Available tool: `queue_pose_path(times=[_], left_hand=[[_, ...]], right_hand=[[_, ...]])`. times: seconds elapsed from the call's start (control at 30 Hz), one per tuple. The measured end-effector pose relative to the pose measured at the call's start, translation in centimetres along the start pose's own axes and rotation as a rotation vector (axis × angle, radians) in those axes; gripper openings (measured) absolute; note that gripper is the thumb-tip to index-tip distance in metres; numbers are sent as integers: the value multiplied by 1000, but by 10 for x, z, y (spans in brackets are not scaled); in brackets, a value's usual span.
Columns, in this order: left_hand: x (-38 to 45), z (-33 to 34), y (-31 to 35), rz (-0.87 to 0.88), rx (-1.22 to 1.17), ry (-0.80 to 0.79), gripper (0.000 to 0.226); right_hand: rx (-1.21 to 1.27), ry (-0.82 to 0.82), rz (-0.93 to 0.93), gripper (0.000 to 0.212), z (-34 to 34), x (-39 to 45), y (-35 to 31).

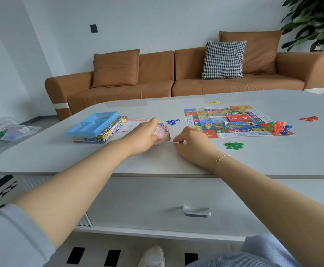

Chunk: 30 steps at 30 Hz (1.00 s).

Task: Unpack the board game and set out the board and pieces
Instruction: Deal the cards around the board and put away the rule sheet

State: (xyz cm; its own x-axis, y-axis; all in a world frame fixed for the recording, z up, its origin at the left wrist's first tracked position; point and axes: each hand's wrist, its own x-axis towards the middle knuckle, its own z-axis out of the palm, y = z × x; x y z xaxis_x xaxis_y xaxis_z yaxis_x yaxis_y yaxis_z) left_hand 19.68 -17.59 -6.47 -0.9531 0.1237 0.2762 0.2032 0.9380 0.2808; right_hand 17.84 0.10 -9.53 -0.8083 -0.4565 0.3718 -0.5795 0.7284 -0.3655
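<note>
The colourful game board (232, 120) lies flat on the white table (157, 160), right of centre. A red card stack (238, 117) and a small die (225, 122) sit on it, and several red, green and blue pawns (279, 127) stand at its right corner. My left hand (143, 137) grips a wrapped bundle of paper play money (162, 132) against the table. My right hand (193, 145) rests beside it, fingers loosely bent and holding nothing. Piles of chips lie around the board: blue (172, 121), green (234, 145), red (309, 118) and yellow (214, 102).
The game box with its blue plastic insert (95, 126) lies at the left, a printed sheet (132, 124) beside it. A brown sofa (176, 74) stands behind the table, a plastic bag (9, 129) lies on the floor at left, and a drawer handle (196, 211) is below the table edge.
</note>
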Motion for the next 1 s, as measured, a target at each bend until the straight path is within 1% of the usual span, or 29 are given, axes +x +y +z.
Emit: queue_pose_path(times=[0.1,0.2,0.27,0.3,0.4,0.43,0.53,0.67,0.77,0.87,1.0], left_hand=[[4,-2,-2,-5,72,-50,11],[10,-1,-3,5,122,-90,14],[11,4,-3,26,144,-143,10],[11,8,-4,43,155,-169,12],[6,17,-6,93,193,-164,38],[4,19,-5,110,204,-152,43],[0,22,-2,123,214,-148,47],[-5,22,3,151,118,-93,45],[-8,19,3,126,-10,-9,45],[-10,21,0,86,-174,60,34],[-12,25,1,118,-199,95,18]], right_hand=[[-14,-21,31,28,1,4,1],[-9,-45,33,29,2,7,-1],[1,-53,30,31,2,7,-1],[3,-54,25,31,1,6,-1],[3,-58,7,33,1,5,0],[-1,-56,1,33,1,4,-1],[-19,-34,-12,33,2,3,-1],[11,-9,-15,32,3,2,1],[103,28,22,23,2,2,3],[252,51,67,19,-1,3,4],[321,47,50,18,-2,6,6]])
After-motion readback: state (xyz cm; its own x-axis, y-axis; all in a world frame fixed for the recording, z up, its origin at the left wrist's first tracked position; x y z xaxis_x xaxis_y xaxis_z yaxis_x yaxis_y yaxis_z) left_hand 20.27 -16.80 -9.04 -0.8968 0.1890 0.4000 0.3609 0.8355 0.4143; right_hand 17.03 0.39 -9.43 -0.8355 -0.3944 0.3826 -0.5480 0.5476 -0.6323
